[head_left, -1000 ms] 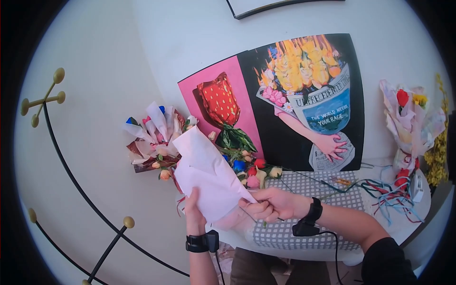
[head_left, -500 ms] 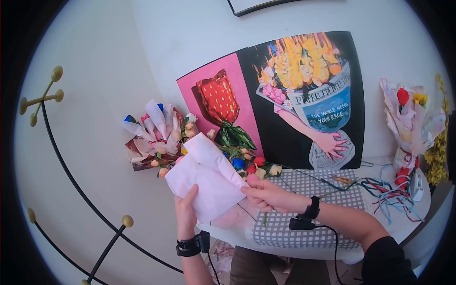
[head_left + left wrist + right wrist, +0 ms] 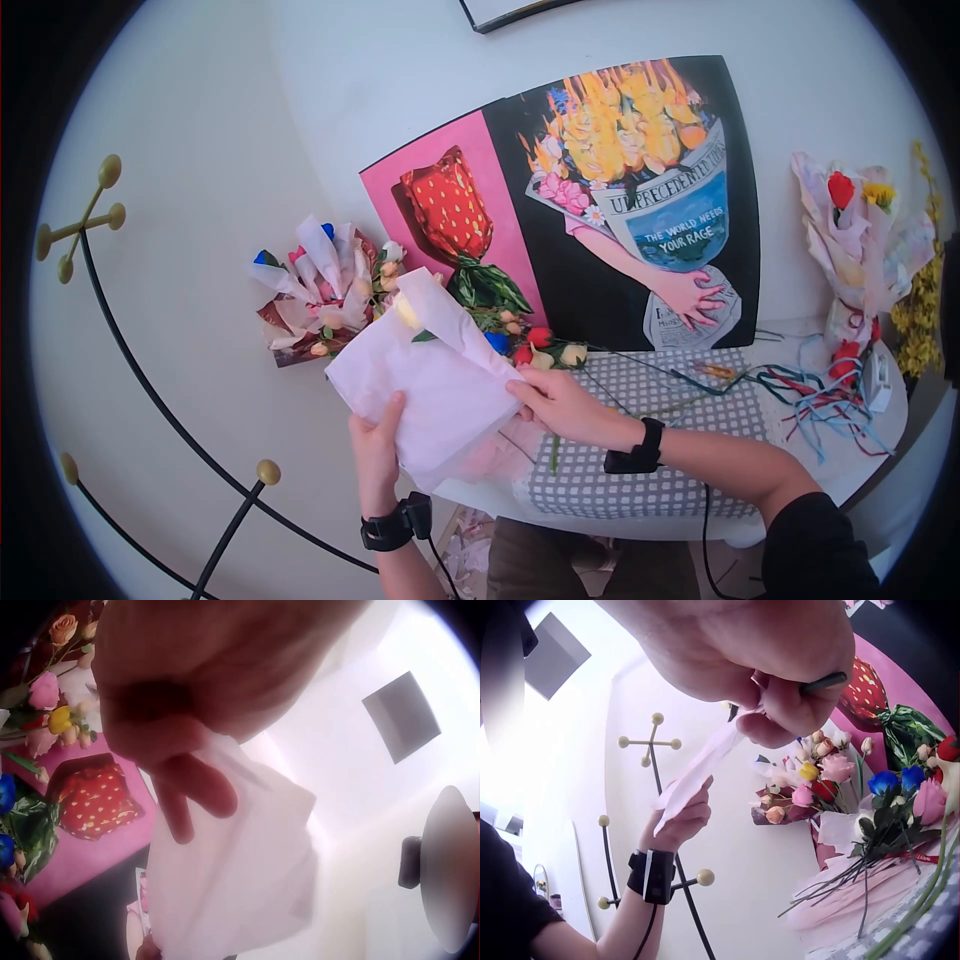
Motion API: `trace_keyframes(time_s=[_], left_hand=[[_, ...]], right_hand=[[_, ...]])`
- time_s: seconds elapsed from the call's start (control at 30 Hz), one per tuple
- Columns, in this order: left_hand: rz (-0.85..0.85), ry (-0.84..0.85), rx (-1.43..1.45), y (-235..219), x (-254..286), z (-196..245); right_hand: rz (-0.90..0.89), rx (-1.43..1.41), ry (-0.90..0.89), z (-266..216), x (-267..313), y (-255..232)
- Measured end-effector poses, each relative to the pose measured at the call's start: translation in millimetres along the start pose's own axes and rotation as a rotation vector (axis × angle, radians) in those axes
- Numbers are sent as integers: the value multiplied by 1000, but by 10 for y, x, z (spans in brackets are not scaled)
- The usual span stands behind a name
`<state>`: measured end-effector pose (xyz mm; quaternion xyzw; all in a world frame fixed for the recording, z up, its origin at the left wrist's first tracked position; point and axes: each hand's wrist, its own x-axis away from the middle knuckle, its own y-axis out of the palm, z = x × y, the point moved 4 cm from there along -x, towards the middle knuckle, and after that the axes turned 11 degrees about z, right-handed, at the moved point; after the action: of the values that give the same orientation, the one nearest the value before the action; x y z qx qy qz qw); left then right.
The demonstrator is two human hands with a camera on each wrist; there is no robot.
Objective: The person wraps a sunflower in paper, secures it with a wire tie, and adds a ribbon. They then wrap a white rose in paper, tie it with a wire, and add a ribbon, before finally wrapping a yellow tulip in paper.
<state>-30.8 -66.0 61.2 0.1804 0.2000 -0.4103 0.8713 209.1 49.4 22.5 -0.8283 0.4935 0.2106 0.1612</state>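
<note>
A sheet of pale pink wrapping paper (image 3: 430,395) is held up between both hands, folded over along its right side. My left hand (image 3: 374,455) grips its lower left edge, thumb on the near face; two fingers (image 3: 208,791) lie against the paper in the left wrist view. My right hand (image 3: 575,408) pinches the fold at the right. From that fist a dark stem end (image 3: 825,682) sticks out in the right wrist view. A pale yellow flower (image 3: 407,313) and a green leaf (image 3: 424,336) show at the paper's top; the rest of the flower is hidden.
Loose flowers (image 3: 540,350) lie on the table behind the paper, by a checked cloth (image 3: 640,480). A wrapped bouquet (image 3: 315,290) stands left, another (image 3: 850,240) right near tangled ribbons (image 3: 830,400). Two pictures (image 3: 620,200) lean on the wall. A coat rack (image 3: 150,370) stands left.
The left hand has moved left and down, spreading the paper wider. The right hand keeps its pinch at the fold. A yellow flower and leaf now show at the top.
</note>
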Motion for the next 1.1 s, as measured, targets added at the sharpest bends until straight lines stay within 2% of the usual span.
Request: trace_keyframes(time_s=[0.03, 0.17, 0.27, 0.33, 0.37, 0.43, 0.47, 0.53, 0.67, 0.73, 0.77, 0.83, 0.87, 0.9, 0.93, 0.97, 1.03, 1.07, 1.1], left_hand=[[11, 5, -1, 1, 10, 23], [37, 6, -3, 31, 36, 76], [87, 95, -55, -5, 9, 146], [-6, -121, -190, -75, 13, 220], [-10, -121, -193, -45, 15, 216], [28, -70, -53, 60, 32, 225], [24, -71, -55, 109, 48, 257], [20, -186, 176, 227, 91, 352], [37, -210, 321, 477, 180, 360], [-227, -164, 432, 608, 202, 333], [-227, -166, 430, 754, 291, 416], [-106, -113, 664, 1072, 495, 703], [-401, -8, 712, 929, 344, 455], [-407, -9, 712, 880, 299, 187], [-192, 127, 432, 782, 224, -39], [21, 260, 153, 689, 164, -246], [120, 275, -105, 614, 149, -773], [120, 49, -50, 682, 237, -878], [121, 46, -49, 753, 271, -861]], right_hand=[[-20, -52, 69, 5, 5, 3], [-34, -69, 41, 31, -7, 11], [-26, -22, 113, -2, 19, -13], [81, 103, -60, -23, 44, -23], [85, 101, -59, 65, 37, -5], [202, 254, -361, 95, 28, 5], [206, 254, -359, 93, 67, 13], [246, 357, -369, 33, 146, 30], [263, 385, -366, 17, 219, 61], [220, 440, -297, 15, 224, 57], [220, 439, -295, 30, 219, 58], [251, 343, -309, 84, 210, 49], [255, 343, -307, 116, 203, 57], [220, 234, -205, 176, 171, 80], [188, 125, -108, 212, 141, 100], [200, 126, -114, 197, 125, 101], [33, -177, 117, 268, 138, 208], [47, -190, 81, 198, 176, 225], [46, -189, 83, 148, 207, 227]])
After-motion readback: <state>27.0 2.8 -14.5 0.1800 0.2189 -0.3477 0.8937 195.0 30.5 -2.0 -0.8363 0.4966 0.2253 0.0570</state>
